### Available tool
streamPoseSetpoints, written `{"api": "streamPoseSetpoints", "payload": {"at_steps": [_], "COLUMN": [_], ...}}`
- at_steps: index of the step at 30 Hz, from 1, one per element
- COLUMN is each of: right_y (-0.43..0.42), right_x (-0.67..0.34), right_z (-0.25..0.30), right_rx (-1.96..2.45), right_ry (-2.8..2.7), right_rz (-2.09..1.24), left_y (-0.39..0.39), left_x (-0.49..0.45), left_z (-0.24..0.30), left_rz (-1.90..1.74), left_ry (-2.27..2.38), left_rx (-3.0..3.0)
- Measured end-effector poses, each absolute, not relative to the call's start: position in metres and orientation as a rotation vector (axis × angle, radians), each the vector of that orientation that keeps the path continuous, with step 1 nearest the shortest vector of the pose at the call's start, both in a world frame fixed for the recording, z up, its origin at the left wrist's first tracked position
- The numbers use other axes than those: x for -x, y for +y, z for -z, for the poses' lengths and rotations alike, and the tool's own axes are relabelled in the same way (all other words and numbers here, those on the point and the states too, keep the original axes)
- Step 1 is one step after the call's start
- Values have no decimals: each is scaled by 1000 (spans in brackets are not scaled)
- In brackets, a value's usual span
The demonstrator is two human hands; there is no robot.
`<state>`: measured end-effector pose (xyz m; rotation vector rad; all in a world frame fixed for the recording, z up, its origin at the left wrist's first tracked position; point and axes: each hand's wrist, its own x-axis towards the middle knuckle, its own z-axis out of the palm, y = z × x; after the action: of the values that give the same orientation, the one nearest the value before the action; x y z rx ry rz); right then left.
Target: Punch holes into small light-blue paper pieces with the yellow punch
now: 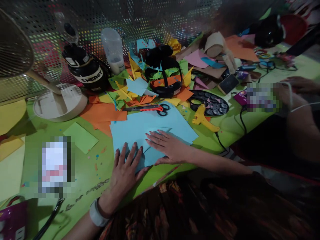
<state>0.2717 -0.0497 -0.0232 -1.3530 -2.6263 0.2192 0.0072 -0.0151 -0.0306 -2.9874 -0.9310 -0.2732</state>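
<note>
A light blue sheet of paper (140, 128), partly folded, lies on the green table (100, 173) in front of me. My left hand (125, 170) rests flat on its near corner with the fingers stretched out. My right hand (166, 145) lies flat on the folded part just to the right, fingers spread and pointing left. Neither hand grips anything. Black-handled scissors (161, 109) and an orange cutter (146, 108) lie just beyond the blue sheet.
Orange, yellow and green paper scraps (117, 100) pile up behind the sheet. A fan (58, 103), a black helmet (86, 68), a plastic cup (113, 50), a headset (163, 75), a yellow glue gun (203, 120) and a round palette (208, 103) stand around. Another person's arm (297, 96) reaches in at right.
</note>
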Motion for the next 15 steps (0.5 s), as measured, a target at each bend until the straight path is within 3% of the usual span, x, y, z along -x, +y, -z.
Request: {"api": "streamPoseSetpoints", "payload": {"at_steps": [15], "right_y": [-49], "right_x": [-271], "right_z": [29], "right_rx": [1372], "right_ry": [-2635], "right_rz": [-277], "left_y": [-15], "left_x": [-7], "left_z": [28], "left_rz": [235], "left_ry": [-959], "left_rx": [3024]}}
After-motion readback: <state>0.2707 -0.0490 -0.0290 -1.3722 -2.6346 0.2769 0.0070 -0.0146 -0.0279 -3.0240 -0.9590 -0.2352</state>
